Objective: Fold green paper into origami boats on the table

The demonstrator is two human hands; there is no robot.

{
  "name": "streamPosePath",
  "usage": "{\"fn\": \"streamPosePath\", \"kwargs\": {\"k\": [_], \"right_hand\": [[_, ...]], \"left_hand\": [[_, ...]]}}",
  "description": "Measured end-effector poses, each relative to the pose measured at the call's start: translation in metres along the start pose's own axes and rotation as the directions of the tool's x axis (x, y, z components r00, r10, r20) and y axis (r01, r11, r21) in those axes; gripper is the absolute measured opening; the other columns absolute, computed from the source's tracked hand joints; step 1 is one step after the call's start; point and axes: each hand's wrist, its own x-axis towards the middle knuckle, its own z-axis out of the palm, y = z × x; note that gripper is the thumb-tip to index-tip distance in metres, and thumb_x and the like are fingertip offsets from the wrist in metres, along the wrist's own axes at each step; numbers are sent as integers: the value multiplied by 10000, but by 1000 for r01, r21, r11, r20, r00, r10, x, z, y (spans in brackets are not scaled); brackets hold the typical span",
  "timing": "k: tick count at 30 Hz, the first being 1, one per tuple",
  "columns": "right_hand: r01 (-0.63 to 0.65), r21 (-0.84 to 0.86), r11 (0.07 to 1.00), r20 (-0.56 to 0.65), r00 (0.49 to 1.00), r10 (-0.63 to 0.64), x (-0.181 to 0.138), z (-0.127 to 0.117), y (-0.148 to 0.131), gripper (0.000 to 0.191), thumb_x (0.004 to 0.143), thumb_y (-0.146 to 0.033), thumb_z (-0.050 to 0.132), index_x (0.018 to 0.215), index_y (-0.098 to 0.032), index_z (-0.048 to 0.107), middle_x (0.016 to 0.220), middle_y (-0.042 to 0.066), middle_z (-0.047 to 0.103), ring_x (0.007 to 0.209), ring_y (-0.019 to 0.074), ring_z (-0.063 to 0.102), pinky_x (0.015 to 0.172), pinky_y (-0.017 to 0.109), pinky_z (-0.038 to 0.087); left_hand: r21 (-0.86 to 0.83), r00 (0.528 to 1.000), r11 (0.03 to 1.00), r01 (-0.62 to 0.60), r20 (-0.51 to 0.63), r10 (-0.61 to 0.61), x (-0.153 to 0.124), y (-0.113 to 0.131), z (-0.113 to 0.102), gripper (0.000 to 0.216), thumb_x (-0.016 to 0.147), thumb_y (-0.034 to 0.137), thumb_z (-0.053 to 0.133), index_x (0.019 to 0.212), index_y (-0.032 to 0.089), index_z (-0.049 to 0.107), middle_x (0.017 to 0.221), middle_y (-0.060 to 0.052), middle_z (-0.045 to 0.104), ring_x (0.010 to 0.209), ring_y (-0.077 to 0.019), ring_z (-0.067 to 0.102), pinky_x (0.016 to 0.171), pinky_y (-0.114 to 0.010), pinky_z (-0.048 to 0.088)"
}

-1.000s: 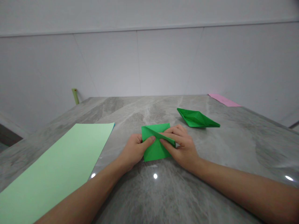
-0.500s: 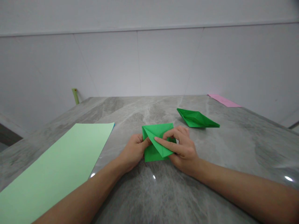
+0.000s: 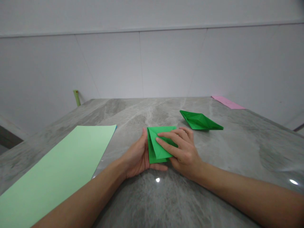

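A folded square of green paper is between my hands, with a loose triangular flap on its upper layer. My left hand cradles its left edge, the thumb upright along the side and the other fingers passing beneath, partly hidden. My right hand grips the right side, two fingers pressing flat on the flap and the thumb under the lower edge. Beyond my right hand, a folded green paper boat shape rests on the table.
Large light green paper sheets lie on the grey marbled table at the left. A pink paper is at the far right edge. A yellow-green strip stands at the far left edge, before the white wall.
My left thumb has come out from under the flap and now stands at the paper's edge, with the left fingers spread below. The flap lies flatter under my right fingers.
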Motion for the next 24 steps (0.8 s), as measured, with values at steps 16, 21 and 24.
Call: {"fn": "streamPosePath", "kwargs": {"k": [16, 21, 24], "right_hand": [[29, -25, 999, 53, 998, -27, 4, -2, -8, 389, 887, -106, 476, 1257, -137, 593, 1312, 89, 634, 1098, 283, 575, 1110, 619, 185], [10, 13, 1000, 72, 997, -11, 4, -3, -8, 419, 884, -97, 465, 1289, -117, 566, 1340, 120, 608, 1196, 296, 541, 1125, 634, 160], [16, 15, 1000, 51, 999, -17, 4, -3, -8, 380, 896, -100, 467, 1254, -126, 592, 1337, 117, 611, 1179, 297, 551, 1114, 637, 190]], "left_hand": [[103, 987, 982, -161, 24, 159, -2, -4, -2, 319, 801, 106, 734, 1103, 197, 688, 1037, -56, 706, 911, -164, 676, 826, -331, 577], [93, 975, 971, -219, -21, 221, 0, 0, -5, 313, 860, 99, 658, 1163, 178, 661, 1163, -93, 688, 973, -188, 680, 843, -328, 575], [74, 972, 970, -230, -38, 233, 0, 0, -6, 308, 859, 80, 647, 1157, 159, 661, 1209, -110, 673, 1005, -203, 679, 857, -329, 573]]}}
